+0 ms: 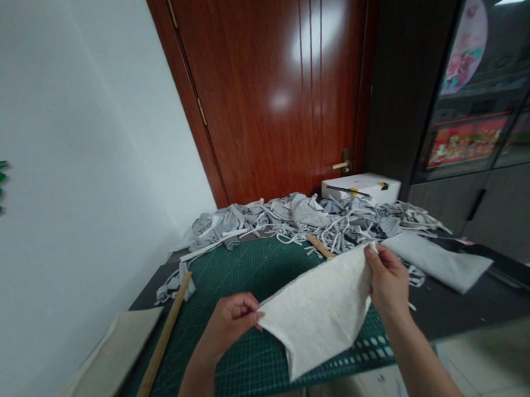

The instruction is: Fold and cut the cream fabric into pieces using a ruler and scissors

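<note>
A cream-white piece of fabric [320,304] hangs between my two hands, over the near part of a green cutting mat [241,264]. My left hand [233,320] pinches its left corner between thumb and fingers. Higher up, my right hand [388,278] grips the upper right corner. The cloth droops between them, its lower edge close to the mat's front edge. Behind the cloth, a wooden strip [320,246] lies partly hidden on the mat.
Grey and white fabric scraps [309,211] are heaped along the back, by a white box [361,188]. A long wooden ruler [161,343] and folded cream fabric [116,357] lie at left. Folded pale fabric [438,258] rests at right. A wooden door [278,92] stands behind.
</note>
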The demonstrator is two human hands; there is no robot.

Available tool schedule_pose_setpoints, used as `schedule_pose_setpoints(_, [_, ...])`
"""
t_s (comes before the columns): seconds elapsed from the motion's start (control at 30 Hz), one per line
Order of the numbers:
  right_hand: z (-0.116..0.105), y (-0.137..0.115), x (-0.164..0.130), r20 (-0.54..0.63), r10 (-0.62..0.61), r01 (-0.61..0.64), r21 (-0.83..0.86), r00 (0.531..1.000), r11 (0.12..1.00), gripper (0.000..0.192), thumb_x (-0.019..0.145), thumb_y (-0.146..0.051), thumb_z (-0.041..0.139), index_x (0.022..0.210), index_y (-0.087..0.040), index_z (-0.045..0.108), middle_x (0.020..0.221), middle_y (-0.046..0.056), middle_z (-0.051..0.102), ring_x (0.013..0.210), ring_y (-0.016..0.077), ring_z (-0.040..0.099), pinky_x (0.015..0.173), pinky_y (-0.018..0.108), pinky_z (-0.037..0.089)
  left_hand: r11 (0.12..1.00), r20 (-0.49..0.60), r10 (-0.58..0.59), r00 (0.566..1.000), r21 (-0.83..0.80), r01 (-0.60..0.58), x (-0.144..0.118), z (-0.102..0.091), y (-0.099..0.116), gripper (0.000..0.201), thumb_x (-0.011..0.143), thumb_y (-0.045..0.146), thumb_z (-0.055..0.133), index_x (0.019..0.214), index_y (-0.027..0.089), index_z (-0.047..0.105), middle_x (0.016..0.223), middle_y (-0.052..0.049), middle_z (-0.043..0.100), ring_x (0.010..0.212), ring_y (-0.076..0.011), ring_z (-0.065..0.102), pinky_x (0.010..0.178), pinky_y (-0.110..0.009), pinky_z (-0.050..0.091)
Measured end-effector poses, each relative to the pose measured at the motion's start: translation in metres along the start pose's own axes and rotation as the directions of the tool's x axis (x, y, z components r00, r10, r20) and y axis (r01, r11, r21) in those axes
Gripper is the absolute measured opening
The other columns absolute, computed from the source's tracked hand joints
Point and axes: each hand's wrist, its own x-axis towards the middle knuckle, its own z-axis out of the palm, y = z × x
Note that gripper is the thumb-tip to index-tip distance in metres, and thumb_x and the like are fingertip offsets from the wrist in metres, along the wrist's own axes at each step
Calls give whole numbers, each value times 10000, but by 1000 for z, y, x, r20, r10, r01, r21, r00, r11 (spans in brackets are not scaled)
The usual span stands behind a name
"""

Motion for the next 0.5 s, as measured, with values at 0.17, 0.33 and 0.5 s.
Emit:
schedule_pose_setpoints(0.17, [1, -2, -1, 6, -5, 5, 1, 1000, 1000, 349, 678, -488, 711, 815, -171, 668, 689, -21, 586, 643, 134, 471, 609, 251, 346, 995, -227, 100, 969, 21, -98, 6, -3, -3, 220, 689, 360, 721, 630, 175, 616, 637, -5, 610, 596, -143, 578, 592, -236, 461])
schedule_pose_setpoints(0.33, [2, -15, -10, 4, -81, 81, -89, 997, 993, 350, 704, -496, 684, 812, -163, 673, 678, -8, 596, 652, 145, 473, 597, 251, 350, 984, -223, 56, 973, 179, -15, 14, -10, 5, 267, 696, 376, 674, 880, 183, 695, 655, 7, 620, 617, -155, 580, 604, -238, 447])
schedule_pose_setpoints(0.5, [3, -29, -16, 23, -172, 173, -187, 985, 967, 359, 755, -516, 626, 809, -163, 661, 669, -7, 580, 649, 152, 471, 601, 258, 344, 982, -106, 38, 994, 185, -17, 15, -22, 10, 246, 715, 408, 679, 661, 168, 677, 656, -9, 629, 658, -160, 567, 636, -232, 428])
